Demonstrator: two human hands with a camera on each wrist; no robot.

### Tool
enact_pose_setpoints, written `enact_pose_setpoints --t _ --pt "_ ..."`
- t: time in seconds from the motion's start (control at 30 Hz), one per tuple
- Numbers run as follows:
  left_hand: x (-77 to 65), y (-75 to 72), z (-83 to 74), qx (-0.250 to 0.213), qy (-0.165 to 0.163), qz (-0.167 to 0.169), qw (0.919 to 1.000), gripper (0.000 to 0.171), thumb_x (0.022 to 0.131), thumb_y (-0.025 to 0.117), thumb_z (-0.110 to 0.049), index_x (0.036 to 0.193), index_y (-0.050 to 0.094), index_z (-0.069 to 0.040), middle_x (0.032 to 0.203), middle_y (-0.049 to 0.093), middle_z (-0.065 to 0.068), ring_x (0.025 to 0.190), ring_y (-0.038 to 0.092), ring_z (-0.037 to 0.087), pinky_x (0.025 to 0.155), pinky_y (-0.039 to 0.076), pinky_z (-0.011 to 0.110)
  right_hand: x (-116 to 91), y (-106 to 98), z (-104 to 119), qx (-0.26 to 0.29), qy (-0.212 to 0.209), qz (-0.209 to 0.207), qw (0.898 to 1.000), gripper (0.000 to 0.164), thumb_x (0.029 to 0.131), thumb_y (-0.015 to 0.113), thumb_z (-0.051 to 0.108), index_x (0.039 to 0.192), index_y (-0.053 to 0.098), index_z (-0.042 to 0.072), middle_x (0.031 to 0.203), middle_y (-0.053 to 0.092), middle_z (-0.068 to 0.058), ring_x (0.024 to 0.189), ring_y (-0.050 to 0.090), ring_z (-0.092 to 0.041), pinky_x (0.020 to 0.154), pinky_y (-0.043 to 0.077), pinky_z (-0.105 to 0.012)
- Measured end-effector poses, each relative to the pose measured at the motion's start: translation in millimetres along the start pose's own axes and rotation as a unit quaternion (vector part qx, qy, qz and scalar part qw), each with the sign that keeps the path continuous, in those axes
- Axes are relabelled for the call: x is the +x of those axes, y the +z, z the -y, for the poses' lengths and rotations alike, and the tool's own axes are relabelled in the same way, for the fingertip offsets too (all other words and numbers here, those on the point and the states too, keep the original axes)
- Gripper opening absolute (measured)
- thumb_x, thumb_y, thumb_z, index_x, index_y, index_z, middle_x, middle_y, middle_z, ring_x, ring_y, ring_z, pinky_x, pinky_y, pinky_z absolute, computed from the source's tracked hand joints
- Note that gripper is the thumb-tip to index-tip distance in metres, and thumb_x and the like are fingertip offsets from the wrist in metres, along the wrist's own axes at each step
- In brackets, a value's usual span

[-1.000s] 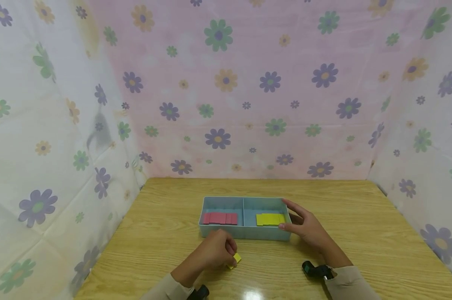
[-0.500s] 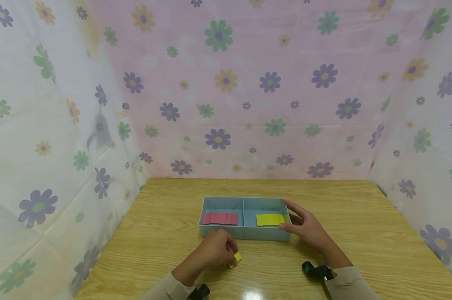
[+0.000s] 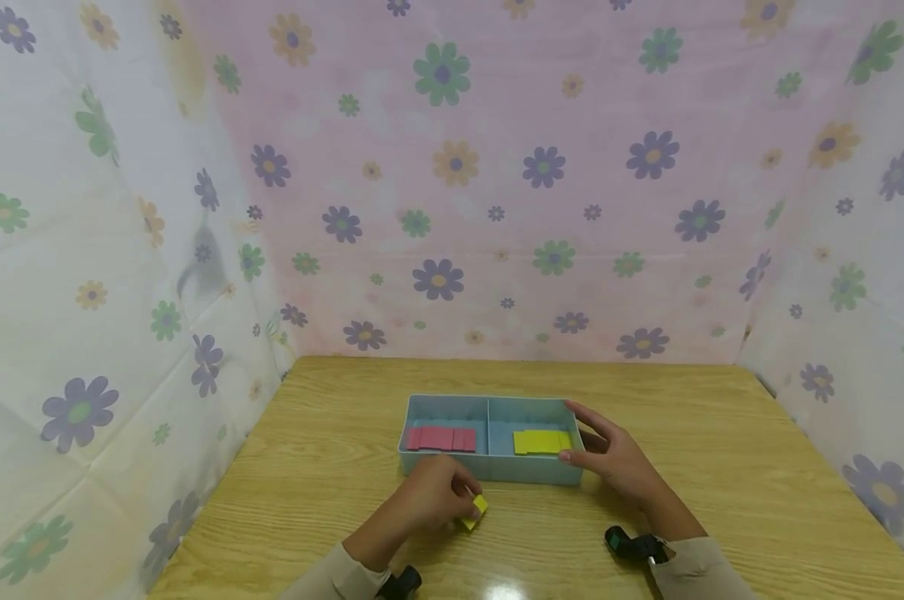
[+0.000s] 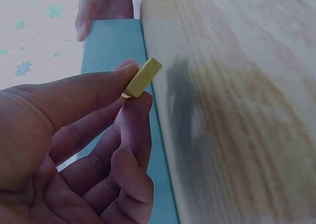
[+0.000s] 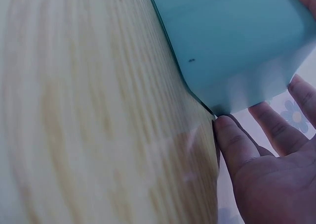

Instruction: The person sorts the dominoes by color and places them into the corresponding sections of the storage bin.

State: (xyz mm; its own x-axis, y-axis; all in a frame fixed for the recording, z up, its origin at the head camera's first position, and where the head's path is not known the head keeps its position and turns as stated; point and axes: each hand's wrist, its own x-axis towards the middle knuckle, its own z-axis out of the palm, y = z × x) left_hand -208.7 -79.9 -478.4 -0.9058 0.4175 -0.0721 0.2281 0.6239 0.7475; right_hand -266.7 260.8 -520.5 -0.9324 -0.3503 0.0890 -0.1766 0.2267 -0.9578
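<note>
Between thumb and fingertips, my left hand (image 3: pixel 431 498) pinches a small flat yellow tile (image 4: pixel 143 78), held tilted in front of the box. My right hand (image 3: pixel 622 458) rests against the right end of the light-blue two-compartment box (image 3: pixel 489 468), thumb at the front rim and index finger at the far corner. In the right wrist view, its extended fingertips (image 5: pixel 231 124) touch the end wall. A row of overlapping pink tiles (image 3: pixel 442 439) lies in the left compartment. Similar yellow tiles (image 3: pixel 540 442) lie in the right one, partly hidden by the right thumb.
The box stands on a wood-grain table (image 3: pixel 332 417). Flower-printed cloth (image 3: pixel 496 183) rises behind the table and along both sides. A black wrist-worn device (image 3: pixel 631 543) sits by the right sleeve; another black device (image 3: pixel 401 582) is at the left wrist.
The left hand has shifted slightly right and lifted the yellow tile, which now tilts more upright. The right hand stays at the box's end, and the box has not moved.
</note>
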Motion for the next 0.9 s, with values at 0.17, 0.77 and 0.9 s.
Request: enact_pose_setpoints --t 0.17,0.77,0.9 --pt "2.7 -3.9 -5.7 0.013 0.014 -0.01 0.9998 0.017 0.081 0.09 -0.017 0.096 0.083 -0.013 0.076 0.069 -0.013 0.071 0.062 0.003 0.064 0.053 0.023 1 0 0 0.004 -0.002 0.002 1.0 0.083 0.095 0.077 0.025 0.164 0.031 0.032 0.173 0.017 -0.006 0.151 0.031 -0.049 0.107 0.052 -0.05" --pt "16.3 -17.6 -27.9 -0.024 0.002 -0.023 0.9994 0.017 0.079 0.092 -0.024 0.089 0.082 -0.016 0.08 0.073 -0.01 0.075 0.066 0.007 0.065 0.056 0.026 1 0 -1 0.001 -0.003 0.002 1.0 0.083 0.096 0.077 0.024 0.165 0.03 0.027 0.173 0.017 -0.012 0.151 0.031 -0.05 0.107 0.053 -0.047" --pt "19.6 -22.5 -31.2 -0.035 0.002 -0.025 0.9991 0.017 0.08 0.092 -0.027 0.089 0.082 -0.017 0.081 0.074 -0.009 0.075 0.068 0.008 0.066 0.057 0.027 1 -1 -2 0.001 -0.001 0.001 1.0 0.083 0.096 0.077 0.024 0.164 0.03 0.028 0.173 0.017 -0.012 0.151 0.03 -0.05 0.107 0.053 -0.046"
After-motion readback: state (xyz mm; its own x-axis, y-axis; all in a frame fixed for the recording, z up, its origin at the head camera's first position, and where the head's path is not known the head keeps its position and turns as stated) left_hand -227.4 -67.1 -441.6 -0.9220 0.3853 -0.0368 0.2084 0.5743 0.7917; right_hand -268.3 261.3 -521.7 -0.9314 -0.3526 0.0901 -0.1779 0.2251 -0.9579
